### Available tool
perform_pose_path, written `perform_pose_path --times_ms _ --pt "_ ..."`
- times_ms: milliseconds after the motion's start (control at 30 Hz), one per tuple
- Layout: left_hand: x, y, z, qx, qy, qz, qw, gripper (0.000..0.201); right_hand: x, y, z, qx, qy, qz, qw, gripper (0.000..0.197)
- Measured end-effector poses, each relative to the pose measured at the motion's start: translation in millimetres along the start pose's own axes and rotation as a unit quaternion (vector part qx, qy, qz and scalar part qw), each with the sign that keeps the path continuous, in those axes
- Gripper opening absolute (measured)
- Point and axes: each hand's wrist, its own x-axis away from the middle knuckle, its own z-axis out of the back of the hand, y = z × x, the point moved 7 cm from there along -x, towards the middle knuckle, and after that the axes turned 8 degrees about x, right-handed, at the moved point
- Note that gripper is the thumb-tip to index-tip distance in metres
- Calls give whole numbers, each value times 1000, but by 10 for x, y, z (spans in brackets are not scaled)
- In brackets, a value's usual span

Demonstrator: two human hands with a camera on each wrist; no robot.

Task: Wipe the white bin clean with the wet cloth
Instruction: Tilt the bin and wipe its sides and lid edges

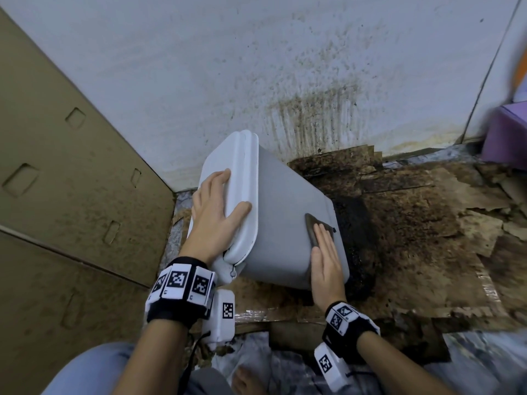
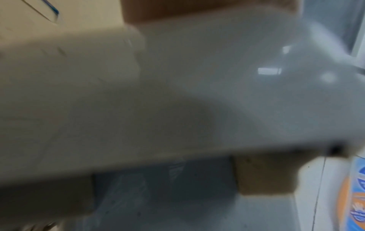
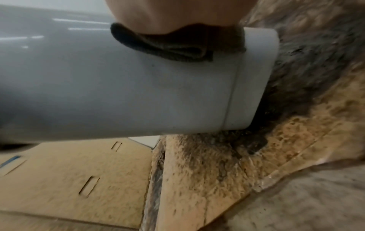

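The white bin (image 1: 282, 223) is tipped toward me on the dirty floor, lid end up and to the left, base near the wall. My left hand (image 1: 216, 201) lies flat on the closed lid (image 1: 233, 178), fingers spread, thumb at the lid's edge. My right hand (image 1: 325, 252) presses a dark wet cloth (image 1: 313, 226) flat against the bin's side near its base. In the right wrist view the cloth (image 3: 177, 45) shows folded under my palm on the bin (image 3: 138, 86). The left wrist view is blurred and filled by the bin (image 2: 197, 93).
Stained brown cardboard (image 1: 413, 223) covers the floor, with a black wet patch (image 1: 359, 238) under the bin's base. A spattered white wall (image 1: 256, 81) stands behind. A cardboard box (image 1: 57, 181) rises at the left. A purple object (image 1: 504, 135) sits far right.
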Motion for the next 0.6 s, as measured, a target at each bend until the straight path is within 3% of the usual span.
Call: perform_pose_path --times_ms 100,367,600 --pt "-5 39 -21 -1 2 -6 1000 74 -27 164 -2 -20 -13 -55 998 59" --pt "2 60 -29 -13 0 4 1000 74 -14 14 148 -57 -11 -130 990 44" --pt "-8 84 -42 -23 5 -1 1000 74 29 -614 110 -84 9 -150 985 45"
